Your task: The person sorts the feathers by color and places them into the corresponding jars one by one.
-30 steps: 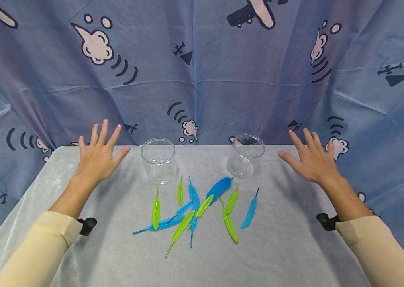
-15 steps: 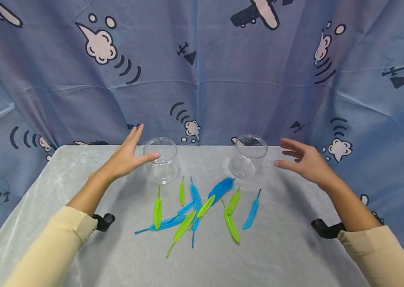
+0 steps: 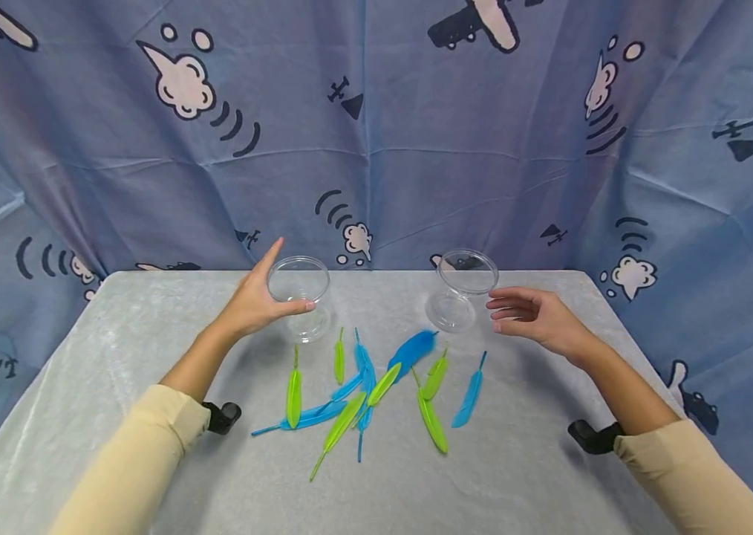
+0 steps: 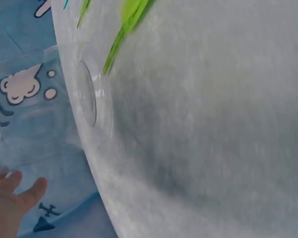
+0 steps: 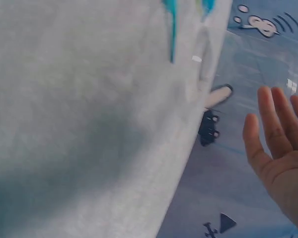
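Two clear plastic cups stand upright at the back of the table. Beside the left cup point(image 3: 310, 327) is my left hand point(image 3: 258, 299), its thumb stretched across the cup's near side and its fingers pointing up behind the rim. To the right of the right cup point(image 3: 450, 308), my right hand point(image 3: 537, 318) reaches in with fingertips right at the cup's side. The right wrist view shows those fingers point(image 5: 278, 124) nearly straight, with nothing between them. In front of the cups lie green feathers point(image 3: 293, 397) and blue feathers point(image 3: 410, 353), several of each, some crossing one another.
A pale grey cloth covers the table point(image 3: 416, 490). Right behind its back edge hangs a blue curtain point(image 3: 296, 148) printed with planes and clouds. Black wrist mounts point(image 3: 221, 417) show at both sleeves.
Both hands have moved inward from wide apart to the cups, the left going right and the right going left. They have turned from palms down to sideways. Cups and feathers lie as before.
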Action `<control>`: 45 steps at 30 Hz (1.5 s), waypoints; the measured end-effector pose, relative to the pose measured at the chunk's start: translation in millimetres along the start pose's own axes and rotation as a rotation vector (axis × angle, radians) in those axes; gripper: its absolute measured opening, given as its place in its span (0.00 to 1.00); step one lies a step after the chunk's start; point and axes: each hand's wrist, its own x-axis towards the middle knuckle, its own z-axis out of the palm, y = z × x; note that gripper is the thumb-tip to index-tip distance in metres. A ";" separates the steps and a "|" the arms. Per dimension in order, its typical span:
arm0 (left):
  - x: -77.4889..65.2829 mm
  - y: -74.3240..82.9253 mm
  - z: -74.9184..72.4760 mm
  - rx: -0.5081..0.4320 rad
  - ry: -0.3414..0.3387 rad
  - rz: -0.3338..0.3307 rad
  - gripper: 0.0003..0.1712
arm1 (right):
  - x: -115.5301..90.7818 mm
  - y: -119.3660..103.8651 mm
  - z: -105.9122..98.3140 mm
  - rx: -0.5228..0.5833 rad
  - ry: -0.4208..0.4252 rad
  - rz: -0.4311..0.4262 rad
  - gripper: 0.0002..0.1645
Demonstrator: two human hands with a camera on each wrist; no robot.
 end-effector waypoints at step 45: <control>2.6 -25.2 24.8 -0.333 0.060 -0.052 0.62 | 32.9 36.9 57.8 0.067 -0.236 -0.095 0.31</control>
